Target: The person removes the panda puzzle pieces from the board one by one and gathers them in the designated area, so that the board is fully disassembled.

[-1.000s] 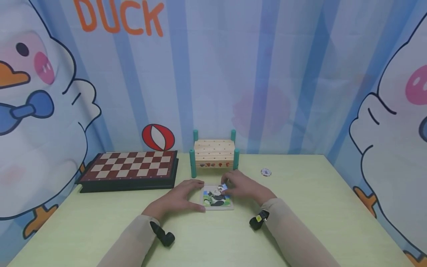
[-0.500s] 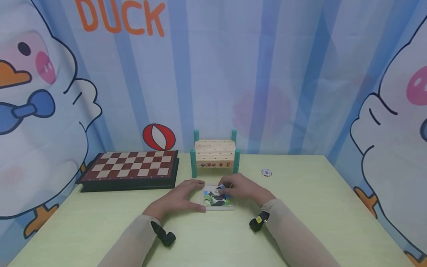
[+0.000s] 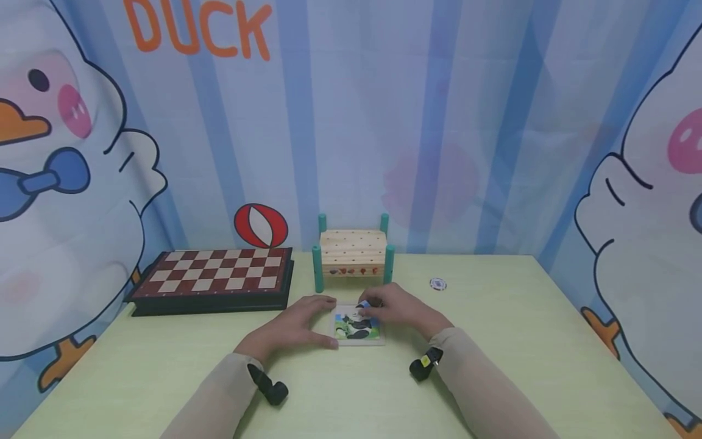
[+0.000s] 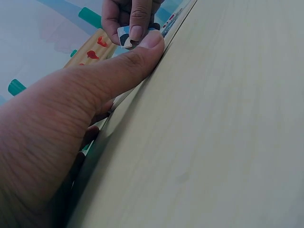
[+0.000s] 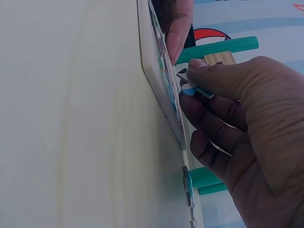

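Note:
A small panda jigsaw puzzle in a pale frame (image 3: 356, 342) lies on the table between my hands. My right hand (image 3: 403, 308) pinches a puzzle piece (image 5: 190, 89) with white, black and blue on it, between thumb and fingers over the upper right part of the puzzle. The left wrist view shows this piece (image 4: 124, 39) from the other side, partly covered by the fingers. My left hand (image 3: 290, 326) rests along the puzzle's left side, thumb at the near corner and forefinger at the far corner, both fairly straight.
A checkered board box (image 3: 214, 280) stands at the back left. Behind the puzzle is a small wooden stand with green legs (image 3: 353, 250). A round chip (image 3: 437, 284) lies to the right. Several thin flat pieces (image 5: 188, 185) show edge-on in the right wrist view.
My right hand has shifted slightly left over the puzzle, and the piece between its fingers has turned a little. My left hand keeps its place at the frame.

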A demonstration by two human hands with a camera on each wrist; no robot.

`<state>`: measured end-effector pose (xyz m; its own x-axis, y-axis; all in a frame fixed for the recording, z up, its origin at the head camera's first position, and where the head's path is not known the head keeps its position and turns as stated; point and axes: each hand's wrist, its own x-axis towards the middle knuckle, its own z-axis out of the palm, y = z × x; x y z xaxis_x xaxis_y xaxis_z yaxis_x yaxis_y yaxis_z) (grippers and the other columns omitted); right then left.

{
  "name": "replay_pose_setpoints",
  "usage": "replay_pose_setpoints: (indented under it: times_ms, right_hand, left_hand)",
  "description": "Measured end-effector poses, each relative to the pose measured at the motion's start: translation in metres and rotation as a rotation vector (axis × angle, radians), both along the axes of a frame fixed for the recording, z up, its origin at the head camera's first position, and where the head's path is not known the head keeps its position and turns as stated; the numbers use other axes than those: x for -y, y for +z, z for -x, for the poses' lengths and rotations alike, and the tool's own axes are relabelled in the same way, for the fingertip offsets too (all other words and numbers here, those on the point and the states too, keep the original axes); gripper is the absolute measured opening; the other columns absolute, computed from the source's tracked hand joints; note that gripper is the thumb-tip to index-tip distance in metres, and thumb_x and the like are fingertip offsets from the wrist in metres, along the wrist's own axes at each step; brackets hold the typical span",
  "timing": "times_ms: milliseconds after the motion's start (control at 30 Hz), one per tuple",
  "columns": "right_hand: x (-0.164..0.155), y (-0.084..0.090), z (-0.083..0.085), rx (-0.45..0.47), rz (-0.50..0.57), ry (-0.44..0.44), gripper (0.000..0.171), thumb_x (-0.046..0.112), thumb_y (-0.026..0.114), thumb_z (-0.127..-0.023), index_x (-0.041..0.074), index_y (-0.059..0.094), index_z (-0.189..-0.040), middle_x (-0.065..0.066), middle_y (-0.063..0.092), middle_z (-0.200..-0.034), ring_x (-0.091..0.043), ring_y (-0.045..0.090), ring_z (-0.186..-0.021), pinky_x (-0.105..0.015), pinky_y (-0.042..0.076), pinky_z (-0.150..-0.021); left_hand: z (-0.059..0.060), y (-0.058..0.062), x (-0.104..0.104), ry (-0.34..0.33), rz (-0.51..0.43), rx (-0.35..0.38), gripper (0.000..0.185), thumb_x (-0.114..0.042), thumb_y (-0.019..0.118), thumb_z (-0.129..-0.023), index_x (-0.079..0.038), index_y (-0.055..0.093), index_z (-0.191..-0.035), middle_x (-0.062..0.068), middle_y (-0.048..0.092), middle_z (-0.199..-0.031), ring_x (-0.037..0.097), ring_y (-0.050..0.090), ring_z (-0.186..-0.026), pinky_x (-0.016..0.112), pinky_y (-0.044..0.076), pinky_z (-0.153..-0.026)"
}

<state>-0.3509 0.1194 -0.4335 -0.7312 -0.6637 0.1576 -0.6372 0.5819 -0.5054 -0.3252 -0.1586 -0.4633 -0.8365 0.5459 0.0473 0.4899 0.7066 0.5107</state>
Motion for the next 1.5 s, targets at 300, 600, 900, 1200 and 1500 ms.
replay_pose_setpoints:
  times_ms: [300, 600, 900, 1200, 1500]
  right_hand:
    - [0.0005, -0.0014, -0.0002, 0.014, -0.007, -0.032, 0.015, 0.027, 0.070, -0.096, 0.017, 0.073, -0.107, 0.011, 0.068, -0.086, -0.006, 0.060, -0.073, -0.029, 0.053, -0.068]
    - [0.0004, -0.0009, 0.0012, 0.011, -0.027, -0.051, 0.012, 0.028, 0.071, -0.096, 0.019, 0.073, -0.103, 0.014, 0.067, -0.085, -0.006, 0.059, -0.071, -0.028, 0.052, -0.067]
    - [-0.0002, 0.0000, -0.0006, 0.004, -0.027, -0.047, 0.010, 0.027, 0.071, -0.096, 0.020, 0.074, -0.102, 0.014, 0.065, -0.082, -0.007, 0.056, -0.069, -0.027, 0.050, -0.064]
    - [-0.0006, 0.0008, 0.0002, 0.010, -0.004, -0.042, 0.009, 0.024, 0.072, -0.095, 0.018, 0.074, -0.100, 0.012, 0.065, -0.079, -0.008, 0.055, -0.067, -0.028, 0.048, -0.063]
    - [-0.0013, -0.0018, 0.0016, 0.006, 0.001, -0.023, 0.011, 0.026, 0.071, -0.095, 0.019, 0.074, -0.103, 0.012, 0.065, -0.081, -0.007, 0.055, -0.067, -0.026, 0.049, -0.062]
  left_hand:
    - [0.0003, -0.0024, 0.0007, -0.001, 0.004, 0.001, 0.096, -0.076, 0.071, -0.073, -0.025, 0.047, -0.151, -0.007, 0.041, -0.156, 0.021, 0.027, -0.149, 0.051, 0.028, -0.119]
    - [-0.0005, -0.0007, 0.0004, 0.007, -0.003, 0.010, 0.095, -0.074, 0.072, -0.074, -0.024, 0.046, -0.151, -0.007, 0.040, -0.156, 0.020, 0.027, -0.149, 0.051, 0.028, -0.119]
    - [-0.0009, -0.0004, 0.0004, 0.013, 0.000, 0.019, 0.096, -0.075, 0.072, -0.074, -0.025, 0.046, -0.151, -0.008, 0.040, -0.156, 0.020, 0.026, -0.149, 0.052, 0.028, -0.119]
    - [-0.0001, -0.0008, 0.0003, 0.023, -0.001, 0.025, 0.096, -0.075, 0.072, -0.073, -0.027, 0.045, -0.151, -0.010, 0.039, -0.157, 0.019, 0.026, -0.149, 0.052, 0.028, -0.119]
    - [-0.0006, -0.0010, 0.0010, 0.018, -0.008, 0.032, 0.095, -0.074, 0.073, -0.074, -0.026, 0.046, -0.151, -0.009, 0.039, -0.156, 0.020, 0.026, -0.149, 0.053, 0.028, -0.119]
